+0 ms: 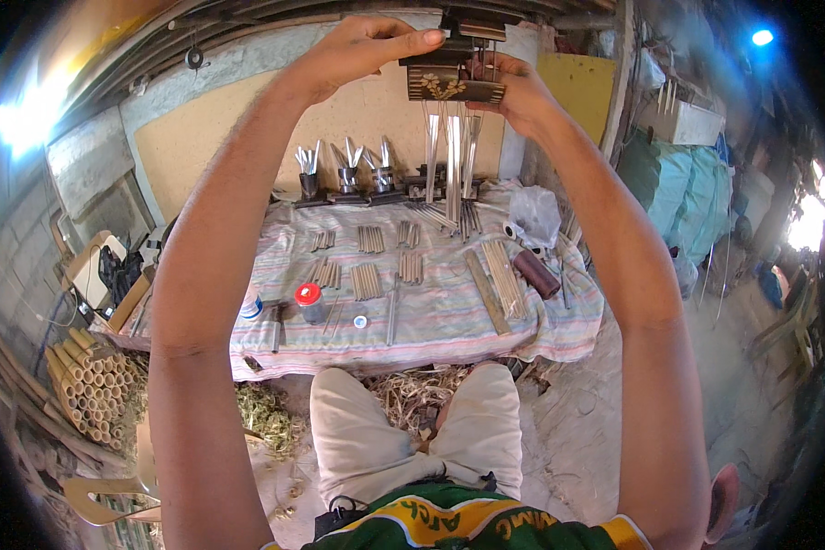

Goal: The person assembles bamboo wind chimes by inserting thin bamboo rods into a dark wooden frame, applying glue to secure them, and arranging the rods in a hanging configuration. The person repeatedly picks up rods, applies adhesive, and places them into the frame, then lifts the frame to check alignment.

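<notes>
Raised high before me is a dark wind chime [455,87], its flat pieces painted with gold flowers. Long silvery tubes [454,156] hang below it on thin strings, their lower ends over the table's back. My right hand [515,92] grips its right side, some fingers hidden behind the dark pieces. At the upper left edge, my left hand [371,50] is closed on it, thumb stretched along the edge; its fingertips are partly hidden. Below, the cloth-covered table [330,266] carries small bundles of thin tubes [367,281] in rows. Three dark holders with metal pieces [348,179] stand behind them.
On the table are a red-lidded jar [308,295], a brown cylinder [536,275], a bundle of sticks [504,280] and a clear plastic bag [533,215]. Bamboo pieces [92,394] are stacked at left, near a plastic chair [110,495]. Teal sacks [678,197] stand at right.
</notes>
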{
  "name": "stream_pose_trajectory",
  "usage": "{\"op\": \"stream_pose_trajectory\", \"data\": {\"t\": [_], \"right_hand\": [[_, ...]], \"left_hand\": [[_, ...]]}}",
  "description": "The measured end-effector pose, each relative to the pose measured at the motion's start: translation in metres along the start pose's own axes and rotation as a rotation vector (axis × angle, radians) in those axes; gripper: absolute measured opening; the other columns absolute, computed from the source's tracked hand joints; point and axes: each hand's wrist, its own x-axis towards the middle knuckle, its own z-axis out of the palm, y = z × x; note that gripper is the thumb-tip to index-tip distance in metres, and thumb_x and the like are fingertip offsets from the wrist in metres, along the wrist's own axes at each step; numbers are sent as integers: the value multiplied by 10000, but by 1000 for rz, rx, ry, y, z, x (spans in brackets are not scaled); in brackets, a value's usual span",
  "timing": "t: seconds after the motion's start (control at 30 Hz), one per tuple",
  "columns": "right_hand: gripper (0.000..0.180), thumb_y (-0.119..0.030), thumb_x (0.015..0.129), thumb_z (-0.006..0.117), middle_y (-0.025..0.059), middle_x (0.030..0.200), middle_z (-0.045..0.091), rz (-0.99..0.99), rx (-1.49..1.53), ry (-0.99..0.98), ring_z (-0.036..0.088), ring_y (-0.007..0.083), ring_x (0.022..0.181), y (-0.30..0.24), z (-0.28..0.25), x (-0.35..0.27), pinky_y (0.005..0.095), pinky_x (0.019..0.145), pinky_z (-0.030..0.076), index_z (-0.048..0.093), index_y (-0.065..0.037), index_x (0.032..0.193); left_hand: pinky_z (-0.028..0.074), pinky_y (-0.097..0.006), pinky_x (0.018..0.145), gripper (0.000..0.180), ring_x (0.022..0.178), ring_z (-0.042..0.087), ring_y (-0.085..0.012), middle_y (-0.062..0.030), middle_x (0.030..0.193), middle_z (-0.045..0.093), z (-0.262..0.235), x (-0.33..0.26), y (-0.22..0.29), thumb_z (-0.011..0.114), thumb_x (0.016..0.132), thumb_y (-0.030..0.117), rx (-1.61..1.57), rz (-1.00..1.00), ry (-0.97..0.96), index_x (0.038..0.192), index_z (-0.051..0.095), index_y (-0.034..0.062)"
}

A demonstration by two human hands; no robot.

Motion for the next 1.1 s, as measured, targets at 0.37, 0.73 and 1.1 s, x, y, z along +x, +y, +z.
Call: {"op": "stream_pose_trajectory", "data": {"t": [0.37, 0.73, 1.1], "right_hand": [[187, -61, 956, 519, 60, 965, 684, 72, -54, 21, 676, 168, 847, 3, 14, -9, 356, 728, 606, 617, -74, 1115], [307, -218, 965, 580, 100, 1088, 671, 128, 49, 34, 673, 212, 949, 13, 8, -15, 360, 785, 587, 577, -41, 1215], [469, -321, 922, 654, 141, 1160, 662, 625, 92, -370, 676, 229, 968, 117, -15, -180, 352, 793, 563, 530, -32, 1270]], "left_hand": [[504, -320, 792, 500, 909, 638, -179, -108, 954, 697, -18, 18, 37, 782, 767, 438, 131, -64, -320, 993, 703, 0], [521, -331, 719, 637, 852, 657, -219, -143, 931, 697, -22, 27, 45, 804, 698, 483, 269, -40, -315, 1052, 674, -29], [496, -324, 564, 435, 627, 639, -193, -113, 748, 692, -16, 40, -8, 807, 652, 356, 220, -135, -132, 876, 709, -4]]}}
